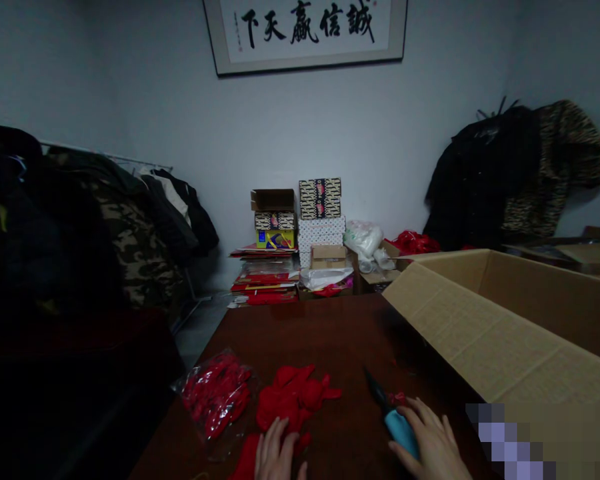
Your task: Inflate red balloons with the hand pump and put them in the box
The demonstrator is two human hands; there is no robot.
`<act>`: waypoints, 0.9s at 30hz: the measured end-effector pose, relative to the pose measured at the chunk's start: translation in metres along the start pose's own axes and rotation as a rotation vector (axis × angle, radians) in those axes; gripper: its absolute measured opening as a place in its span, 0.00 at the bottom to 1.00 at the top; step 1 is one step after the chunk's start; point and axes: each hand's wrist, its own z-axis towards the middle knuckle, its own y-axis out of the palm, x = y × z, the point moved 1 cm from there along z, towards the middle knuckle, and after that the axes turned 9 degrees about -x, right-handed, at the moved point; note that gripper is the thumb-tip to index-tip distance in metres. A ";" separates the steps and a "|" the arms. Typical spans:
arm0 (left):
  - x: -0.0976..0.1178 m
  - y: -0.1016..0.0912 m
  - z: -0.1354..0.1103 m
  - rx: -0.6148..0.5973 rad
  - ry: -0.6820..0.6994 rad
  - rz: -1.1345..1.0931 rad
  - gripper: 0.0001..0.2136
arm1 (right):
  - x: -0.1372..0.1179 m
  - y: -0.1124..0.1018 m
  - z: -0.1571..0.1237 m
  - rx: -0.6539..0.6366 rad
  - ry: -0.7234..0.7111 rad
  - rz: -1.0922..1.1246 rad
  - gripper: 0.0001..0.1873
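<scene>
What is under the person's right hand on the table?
A blue-handled tool with a black pointed tip, poking out from beneath the right hand. The palm covers its rear end, so the grip cannot be seen.

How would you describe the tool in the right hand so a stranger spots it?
Start at the big cardboard box on the right of the dark table. Just left of it, the right hand holds a short tool. It alone is blue with a black pointed tip; the loose pieces beside it are red.
</scene>
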 end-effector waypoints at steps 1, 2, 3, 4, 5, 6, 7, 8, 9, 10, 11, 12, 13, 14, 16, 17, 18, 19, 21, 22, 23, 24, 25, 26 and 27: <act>-0.001 0.000 0.004 -0.010 0.006 -0.001 0.17 | 0.002 0.002 0.002 -0.007 0.006 -0.006 0.29; -0.001 -0.001 0.008 -0.023 0.020 -0.004 0.17 | 0.004 0.004 0.004 -0.013 0.011 -0.010 0.30; -0.001 -0.001 0.012 -0.042 0.038 -0.010 0.17 | 0.006 0.006 0.006 -0.016 0.014 -0.013 0.30; 0.000 -0.003 0.017 -0.067 0.053 -0.017 0.17 | 0.008 0.008 0.007 -0.014 0.012 -0.014 0.31; 0.002 -0.005 0.022 -0.103 0.079 -0.024 0.17 | 0.010 0.010 0.009 -0.010 0.009 -0.013 0.31; 0.005 -0.007 0.027 -0.142 0.078 -0.033 0.17 | 0.010 0.012 0.010 -0.005 0.003 -0.012 0.31; 0.008 -0.009 0.032 -0.172 0.050 -0.045 0.17 | 0.010 0.013 0.012 -0.001 -0.003 -0.010 0.32; 0.012 -0.011 0.037 -0.205 0.045 -0.059 0.17 | 0.009 0.014 0.013 0.001 -0.013 -0.009 0.32; 0.017 -0.013 0.043 -0.221 0.036 -0.074 0.17 | 0.007 0.015 0.014 0.003 -0.023 -0.007 0.32; 0.022 -0.015 0.048 -0.243 0.027 -0.090 0.18 | 0.003 0.015 0.015 -0.001 -0.031 -0.006 0.31; 0.028 -0.016 0.053 -0.258 0.018 -0.107 0.19 | -0.001 0.014 0.015 -0.009 -0.037 -0.004 0.31; 0.033 -0.016 0.057 -0.279 0.014 -0.122 0.19 | -0.005 0.013 0.016 -0.021 -0.039 -0.002 0.31; 0.038 -0.016 0.062 -0.302 0.010 -0.132 0.19 | -0.010 0.011 0.017 -0.035 -0.039 0.001 0.31; 0.043 -0.014 0.067 -0.331 0.009 -0.140 0.20 | -0.014 0.010 0.018 -0.048 -0.039 0.003 0.31; 0.051 -0.010 0.075 -0.395 0.007 -0.154 0.22 | -0.020 0.009 0.019 -0.053 -0.043 0.004 0.31; 0.054 -0.007 0.080 -0.424 0.010 -0.161 0.23 | -0.021 0.008 0.020 -0.047 -0.045 0.003 0.31; 0.057 -0.004 0.084 -0.445 0.012 -0.164 0.24 | -0.022 0.009 0.021 -0.038 -0.045 0.002 0.31; 0.059 -0.001 0.088 -0.464 0.020 -0.167 0.26 | -0.021 0.010 0.021 -0.027 -0.043 0.001 0.31; 0.063 0.006 0.096 -0.508 0.036 -0.162 0.26 | -0.016 0.012 0.022 -0.009 -0.031 -0.003 0.31; 0.064 0.009 0.100 -0.532 0.044 -0.153 0.25 | -0.014 0.014 0.022 -0.003 -0.025 -0.006 0.31; 0.066 0.012 0.104 -0.553 0.053 -0.141 0.25 | -0.011 0.015 0.021 0.005 -0.021 -0.012 0.31; 0.067 0.015 0.109 -0.575 0.061 -0.127 0.25 | -0.008 0.016 0.021 0.015 -0.017 -0.020 0.31; 0.068 0.018 0.113 -0.596 0.071 -0.114 0.25 | -0.005 0.017 0.020 0.029 -0.011 -0.032 0.31; 0.070 0.021 0.117 -0.620 0.080 -0.101 0.25 | -0.003 0.017 0.020 0.043 -0.004 -0.047 0.32; 0.071 0.023 0.121 -0.648 0.090 -0.087 0.25 | 0.000 0.017 0.019 0.056 0.006 -0.064 0.32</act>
